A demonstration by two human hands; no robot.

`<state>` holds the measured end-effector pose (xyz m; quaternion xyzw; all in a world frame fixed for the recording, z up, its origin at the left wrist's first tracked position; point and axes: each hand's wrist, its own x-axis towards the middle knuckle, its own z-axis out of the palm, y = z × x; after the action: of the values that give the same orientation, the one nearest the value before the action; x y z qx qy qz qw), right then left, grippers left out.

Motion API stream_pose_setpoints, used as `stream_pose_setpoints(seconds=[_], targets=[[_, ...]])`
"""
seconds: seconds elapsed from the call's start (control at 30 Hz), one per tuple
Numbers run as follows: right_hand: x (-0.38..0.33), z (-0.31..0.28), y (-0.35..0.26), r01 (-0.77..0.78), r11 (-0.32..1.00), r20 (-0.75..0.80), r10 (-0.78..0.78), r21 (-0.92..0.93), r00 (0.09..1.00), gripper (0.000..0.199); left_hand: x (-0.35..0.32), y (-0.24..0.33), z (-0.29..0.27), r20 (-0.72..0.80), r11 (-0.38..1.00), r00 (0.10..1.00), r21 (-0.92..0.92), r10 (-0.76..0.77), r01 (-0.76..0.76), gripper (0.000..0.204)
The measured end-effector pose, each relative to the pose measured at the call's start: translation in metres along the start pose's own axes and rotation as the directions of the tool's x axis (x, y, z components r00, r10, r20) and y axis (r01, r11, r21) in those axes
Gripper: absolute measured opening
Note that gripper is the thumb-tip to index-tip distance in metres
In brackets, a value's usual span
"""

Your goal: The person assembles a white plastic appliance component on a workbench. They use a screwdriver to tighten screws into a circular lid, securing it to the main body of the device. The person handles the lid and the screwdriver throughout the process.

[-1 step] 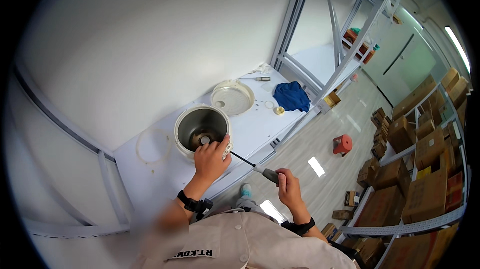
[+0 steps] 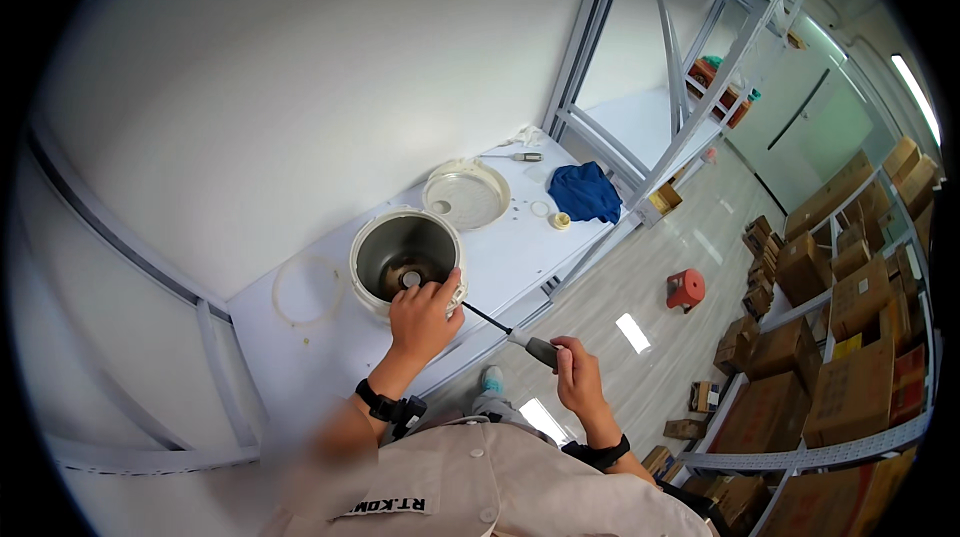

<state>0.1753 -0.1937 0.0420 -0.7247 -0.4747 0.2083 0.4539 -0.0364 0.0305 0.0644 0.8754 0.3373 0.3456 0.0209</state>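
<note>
Cooker body (image 2: 395, 237): stands upright at the near edge of the worktop (image 2: 500, 259), uncovered, grey inner wall and stained base in view
Change at cooker body: none made out against the preceding view; body, tool and both hands match it, so in judgement the tool work is at a hold, with no progress to record
Screwdriver (image 2: 516, 335): long dark shaft runs from the right side of the body out past the near edge; whether the tip is seated or merely touching cannot be told
Right hand (image 2: 580, 377): closed round the rear of the handle, beyond the near edge; forearm rises from below, wrist roughly in line, black strap (image 2: 598, 454) fitted
Left hand (image 2: 420, 317): bent fingers over the near-right rim, holding the body, close beside the shaft; thumb and firmness of hold not readable; forearm slants up from lower left
Lid (image 2: 470, 195): pale, round, lying by the far edge, just right of the body
Pale ring (image 2: 279, 287): flat toward the left end
Blue cloth (image 2: 583, 192): bunched at the right end, small pale cup (image 2: 560, 222) beside it
Second screwdriver (image 2: 526, 157): near the far right corner, apart from either hand
</note>
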Motion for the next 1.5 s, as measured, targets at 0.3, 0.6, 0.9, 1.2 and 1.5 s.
stream_pose_setpoints(seconds=[0.3, 0.6, 0.9, 1.2, 1.5], targets=[[-0.001, -0.006, -0.037, 0.327, 0.877, 0.260, -0.244, -0.353, 0.934, 0.044, -0.001, 0.000, -0.002, 0.027, 0.999, 1.000, 0.050, -0.007, 0.006, 0.057], [-0.004, 0.010, -0.016, -0.177, 0.941, 0.210, 0.118, 0.289, 0.971, 0.039, -0.002, 0.023, -0.027, -0.147, 0.922, 0.976, -0.328, 0.163, -0.204, 0.042], [-0.002, 0.013, -0.036, 0.301, 0.947, 0.025, -0.300, -0.108, 0.953, 0.040, -0.016, 0.052, 0.003, -0.013, 0.747, 0.854, -0.479, 0.520, -0.462, 0.028], [-0.008, 0.020, -0.023, 0.252, 0.961, 0.064, -0.246, -0.111, 0.967, 0.036, -0.025, 0.054, 0.030, 0.001, 0.754, 0.881, -0.519, 0.472, -0.403, 0.017], [-0.006, 0.017, -0.027, -0.471, 0.741, 0.375, 0.313, 0.478, 0.873, 0.038, -0.030, 0.056, 0.027, 0.069, 0.767, 0.894, -0.546, 0.443, -0.338, 0.016]])
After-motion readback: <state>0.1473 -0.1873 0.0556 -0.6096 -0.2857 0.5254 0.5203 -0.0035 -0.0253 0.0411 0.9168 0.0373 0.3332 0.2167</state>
